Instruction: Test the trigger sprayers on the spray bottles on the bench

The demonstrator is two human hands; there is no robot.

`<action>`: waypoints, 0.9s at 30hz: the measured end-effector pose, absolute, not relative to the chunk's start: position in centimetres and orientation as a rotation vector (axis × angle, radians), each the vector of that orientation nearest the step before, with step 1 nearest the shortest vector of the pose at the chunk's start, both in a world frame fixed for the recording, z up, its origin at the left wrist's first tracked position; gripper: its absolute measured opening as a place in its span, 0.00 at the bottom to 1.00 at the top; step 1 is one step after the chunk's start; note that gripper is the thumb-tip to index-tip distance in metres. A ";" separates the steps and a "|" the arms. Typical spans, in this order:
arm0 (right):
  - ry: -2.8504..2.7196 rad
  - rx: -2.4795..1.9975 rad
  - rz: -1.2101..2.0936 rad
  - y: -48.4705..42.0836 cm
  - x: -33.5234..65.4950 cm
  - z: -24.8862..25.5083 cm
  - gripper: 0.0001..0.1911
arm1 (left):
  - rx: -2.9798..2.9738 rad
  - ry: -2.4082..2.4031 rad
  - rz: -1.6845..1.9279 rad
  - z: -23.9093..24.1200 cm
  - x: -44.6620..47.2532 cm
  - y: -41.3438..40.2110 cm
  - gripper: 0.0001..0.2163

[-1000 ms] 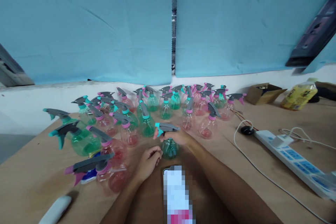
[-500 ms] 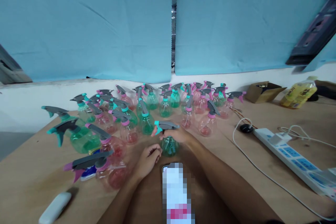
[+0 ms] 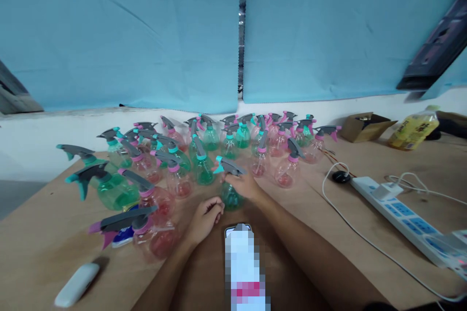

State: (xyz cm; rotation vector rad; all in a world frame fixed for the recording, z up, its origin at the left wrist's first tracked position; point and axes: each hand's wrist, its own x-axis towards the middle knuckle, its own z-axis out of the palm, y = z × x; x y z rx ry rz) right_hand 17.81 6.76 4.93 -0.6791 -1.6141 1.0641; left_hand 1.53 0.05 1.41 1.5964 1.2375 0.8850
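Note:
A green spray bottle (image 3: 232,198) with a grey and turquoise trigger head stands in front of me, tilted slightly. My right hand (image 3: 243,184) is closed around its neck, just under the head; the fingers on the far side are partly hidden. Just left of the bottle's base, my left hand (image 3: 208,216) rests near the table with its fingers curled in and nothing visible in them. Close by on the left are a pink spray bottle (image 3: 160,243) with a grey and pink head and another pink spray bottle (image 3: 180,184).
Several more green and pink spray bottles crowd the table's back and left. A phone (image 3: 242,262), partly blurred out, lies before me. Rightward are a power strip (image 3: 404,223) with cables, a cardboard box (image 3: 365,129) and a yellow-labelled bottle (image 3: 414,129). A white case (image 3: 77,284) lies front left.
The green spray bottle in my right hand has shifted slightly left and now leans, its trigger end higher than before. My left hand stays curled in nearly the same place.

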 end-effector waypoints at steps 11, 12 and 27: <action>-1.734 -0.837 0.348 7.6 17.5 1.8 0.38 | 1.591 1.246 0.891 1.5 1.6 0.2 0.12; -1.728 -0.895 0.326 7.7 17.5 1.6 0.37 | 1.591 1.248 0.887 1.5 1.6 0.2 0.12; -1.672 -0.949 0.417 10.2 18.3 -0.9 0.36 | 1.599 1.241 0.876 1.3 1.5 0.2 0.11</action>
